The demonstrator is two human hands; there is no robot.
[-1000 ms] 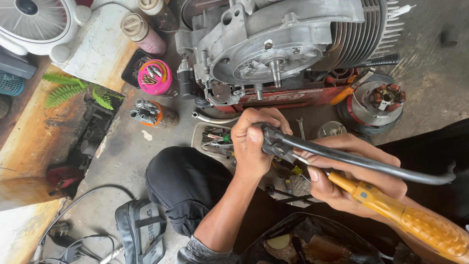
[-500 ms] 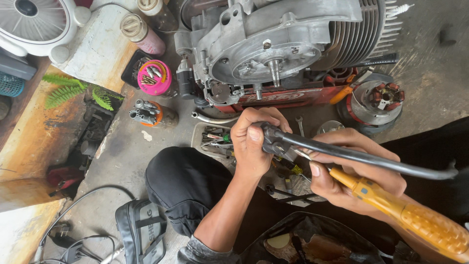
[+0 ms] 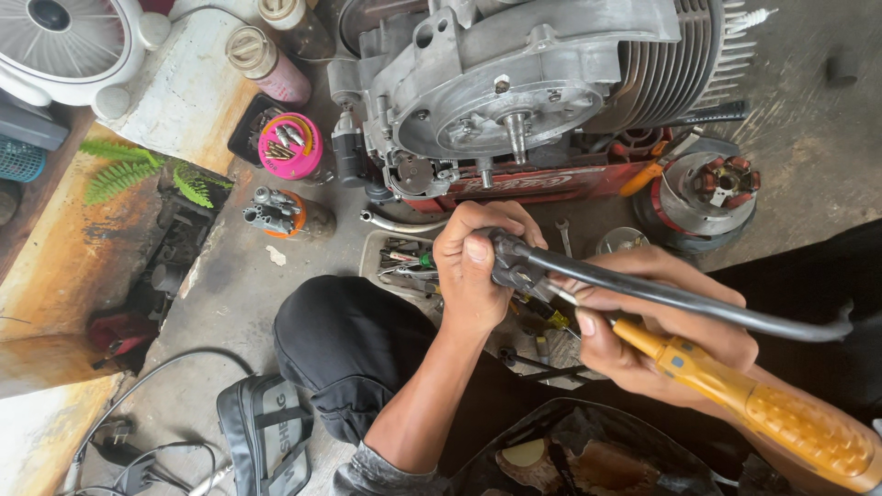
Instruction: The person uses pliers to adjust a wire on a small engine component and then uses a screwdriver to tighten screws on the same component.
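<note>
Black metal lever [image 3: 680, 298] clamped at its head end inside the left hand [image 3: 473, 271], fingers curled tight, thumb pressed on top. Lever shaft runs out past the right-hand fingers toward frame right. Right hand [image 3: 657, 335] wraps the lever shaft and an orange-handled screwdriver [image 3: 763, 404] together, fingers closed; screwdriver tip meets the lever head just beside the left thumb. Grey engine block [image 3: 524, 92] sits beyond the left knuckles. Parts tray [image 3: 390, 262] lies under both hands. Pink cup of bits [image 3: 289, 145] well off to the left.
</note>
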